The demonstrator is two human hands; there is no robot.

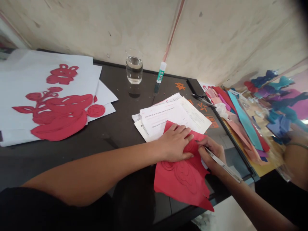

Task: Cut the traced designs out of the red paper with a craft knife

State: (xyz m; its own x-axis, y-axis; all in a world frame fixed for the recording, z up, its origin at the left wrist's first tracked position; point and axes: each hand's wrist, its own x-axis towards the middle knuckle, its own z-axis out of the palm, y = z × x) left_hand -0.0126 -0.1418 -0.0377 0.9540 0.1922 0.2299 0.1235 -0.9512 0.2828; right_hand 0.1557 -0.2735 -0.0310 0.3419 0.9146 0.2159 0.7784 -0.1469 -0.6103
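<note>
A sheet of red paper (178, 179) with curved outlines on it lies partly over a stack of printed white papers (163, 115) and hangs toward the table's front edge. Flat on the red sheet rests my left hand (175, 142), fingers spread, holding nothing. My right hand (211, 152) is closed around a slim silver craft knife (223, 165), whose tip end is at the red paper just right of my left fingers. The blade itself is too small to make out.
White sheets (79, 64) with red paper cutouts (62, 125) cover the left. A glass of water (134, 70) and a glue stick (161, 73) stand near the wall. Scissors (204, 100) and orange cutouts (212, 121) lie right, beside colored paper strips (245, 118). Another person's arm (297, 157) is far right.
</note>
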